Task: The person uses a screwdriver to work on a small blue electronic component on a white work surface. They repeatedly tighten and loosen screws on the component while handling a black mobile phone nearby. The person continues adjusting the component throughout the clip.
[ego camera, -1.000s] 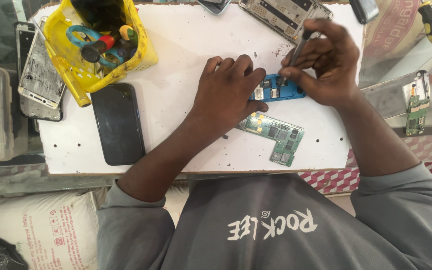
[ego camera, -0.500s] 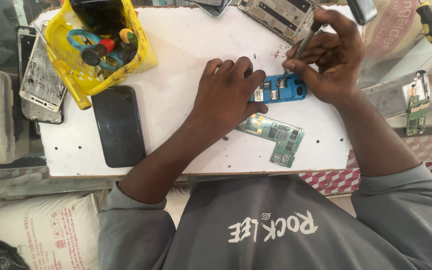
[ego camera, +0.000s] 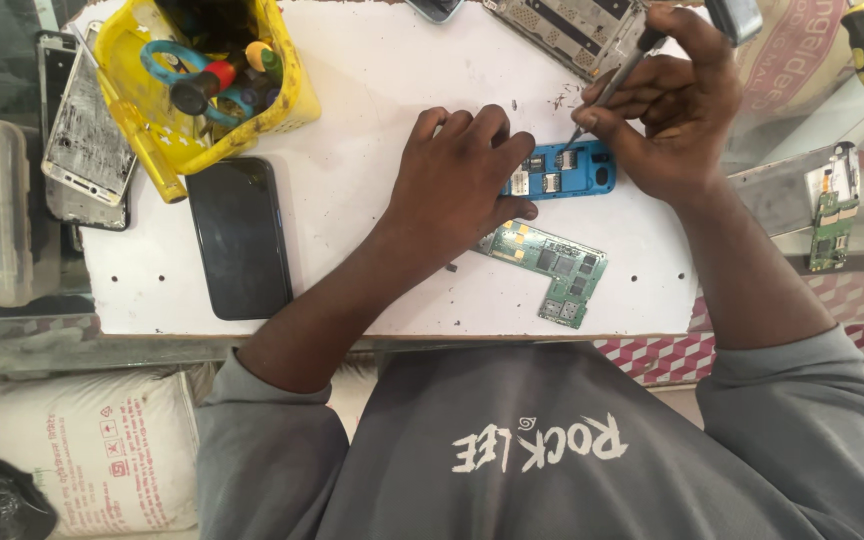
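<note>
A blue phone frame (ego camera: 562,170), green circuit board (ego camera: 550,262), black phone (ego camera: 238,238), yellow tool tub (ego camera: 287,95), white board (ego camera: 372,60).

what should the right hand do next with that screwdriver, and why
Probably lower the screwdriver tip a little onto the top left corner of the blue phone frame. The right hand holds the tool tilted with its tip just above that corner, while the left hand already presses the frame flat on the white board, so it looks steadied.
</note>
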A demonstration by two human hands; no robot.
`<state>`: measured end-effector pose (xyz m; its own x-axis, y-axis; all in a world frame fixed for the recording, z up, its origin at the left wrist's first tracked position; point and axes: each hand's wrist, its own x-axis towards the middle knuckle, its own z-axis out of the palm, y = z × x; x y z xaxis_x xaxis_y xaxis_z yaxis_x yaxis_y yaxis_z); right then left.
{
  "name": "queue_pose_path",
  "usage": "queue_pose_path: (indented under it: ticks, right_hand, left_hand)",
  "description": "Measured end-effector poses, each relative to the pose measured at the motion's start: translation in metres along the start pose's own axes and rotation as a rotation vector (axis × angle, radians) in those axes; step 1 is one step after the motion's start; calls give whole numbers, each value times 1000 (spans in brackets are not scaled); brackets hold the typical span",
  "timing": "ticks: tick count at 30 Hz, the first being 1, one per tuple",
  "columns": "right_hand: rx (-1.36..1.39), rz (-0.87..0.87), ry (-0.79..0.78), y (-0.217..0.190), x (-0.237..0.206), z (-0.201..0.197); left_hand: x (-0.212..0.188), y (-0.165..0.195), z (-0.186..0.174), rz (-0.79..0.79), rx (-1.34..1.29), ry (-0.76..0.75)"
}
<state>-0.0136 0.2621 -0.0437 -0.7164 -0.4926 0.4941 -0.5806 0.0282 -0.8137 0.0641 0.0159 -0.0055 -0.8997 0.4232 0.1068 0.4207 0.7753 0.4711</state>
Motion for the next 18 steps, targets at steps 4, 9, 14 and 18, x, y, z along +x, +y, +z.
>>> queue_pose_path:
  ticks: [4, 9, 14, 18]
  right_hand:
    - [52, -35, -45, 3, 4, 0]
    - [41, -24, -36, 6, 1, -3]
    - [81, 4, -40, 6, -5, -3]
    - [70, 32, -62, 8, -6, -2]
  left_hand:
    - [-1, 1, 0, 1, -8, 12]
    - [-1, 0, 2, -3, -18, 14]
    - [-1, 0, 2, 12, 1, 21]
    - [-2, -1, 2, 10, -1, 15]
